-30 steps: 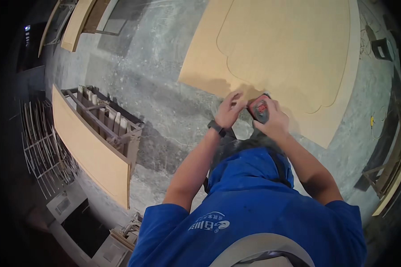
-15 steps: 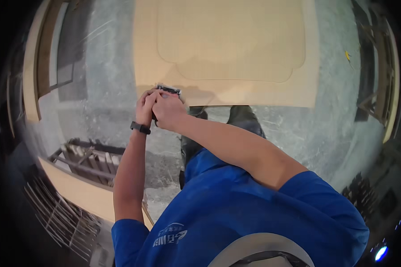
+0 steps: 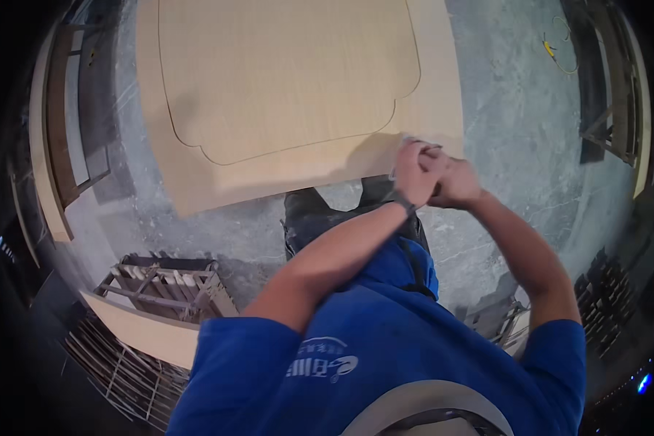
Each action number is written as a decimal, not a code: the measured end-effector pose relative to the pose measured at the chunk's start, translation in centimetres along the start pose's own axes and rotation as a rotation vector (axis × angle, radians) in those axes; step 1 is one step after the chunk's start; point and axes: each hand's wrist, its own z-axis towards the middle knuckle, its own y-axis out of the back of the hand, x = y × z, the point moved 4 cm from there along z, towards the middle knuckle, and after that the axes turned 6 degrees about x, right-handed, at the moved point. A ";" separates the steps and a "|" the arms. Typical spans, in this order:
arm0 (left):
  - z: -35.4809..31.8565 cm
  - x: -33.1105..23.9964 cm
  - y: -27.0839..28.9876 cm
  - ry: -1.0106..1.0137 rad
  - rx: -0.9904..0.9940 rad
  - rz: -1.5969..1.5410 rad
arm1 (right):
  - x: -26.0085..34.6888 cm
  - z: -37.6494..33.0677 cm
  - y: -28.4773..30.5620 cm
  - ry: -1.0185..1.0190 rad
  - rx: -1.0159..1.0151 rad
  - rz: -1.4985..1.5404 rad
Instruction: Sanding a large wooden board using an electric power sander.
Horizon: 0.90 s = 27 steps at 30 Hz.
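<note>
Grey floor [image 3: 512, 145] right of the grip; panel [image 3: 283, 80] ahead and leftward. Left hand [image 3: 416, 174] and right hand [image 3: 455, 182], curled together round a mostly hidden tool [image 3: 408, 136] at the panel's near right corner; doubled hold, presumably for steadiness. Rack [image 3: 160, 299] behind, far left.

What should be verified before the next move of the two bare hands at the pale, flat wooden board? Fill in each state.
1. Hands together: ok; the bare left hand and bare right hand meet at the board's near right corner.
2. Grip on the pale-edged object: cannot tell; the hands hide most of it.
3. Thin, dark curved outline on the board visible: ok.
4. Wrists bare: not ok; a dark wristband circles the left one.
5. Yellow object on the grey floor, apart from the board: ok.
</note>
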 end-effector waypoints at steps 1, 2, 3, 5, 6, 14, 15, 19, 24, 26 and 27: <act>0.4 -0.1 -1.8 0.006 -0.032 -0.025 | -0.9 -0.4 1.4 -0.045 0.079 -0.013; 0.7 -0.2 -2.8 0.005 -0.066 0.036 | -1.4 -0.5 2.4 -0.082 0.159 -0.029; 1.5 -0.7 -3.1 0.070 -0.004 0.009 | -1.7 -0.7 3.1 -0.081 0.133 -0.024; 1.8 -1.6 -1.2 0.142 0.025 0.018 | -0.1 0.2 3.1 -0.038 0.105 -0.001; 2.1 -2.3 -0.8 0.118 0.003 0.012 | 0.5 0.3 3.5 -0.078 0.059 -0.013; -1.7 -0.3 13.9 0.160 -0.079 -0.093 | 10.6 8.1 -3.3 -0.083 0.132 0.018; -1.6 -1.2 16.5 0.172 -0.135 -0.099 | 11.8 9.6 -4.2 -0.038 0.101 0.034; -1.4 0.5 26.2 0.213 -0.259 -0.149 | 19.0 17.4 -5.2 0.007 0.156 0.069; 0.7 4.0 35.1 0.299 -0.222 -0.183 | 23.9 24.6 -5.4 0.097 0.130 0.127; 3.2 3.9 37.2 0.302 -0.217 -0.201 | 24.5 27.1 -4.7 0.099 0.071 0.133; 4.6 2.9 38.0 0.320 -0.191 -0.167 | 24.8 28.3 -3.9 0.056 0.042 0.138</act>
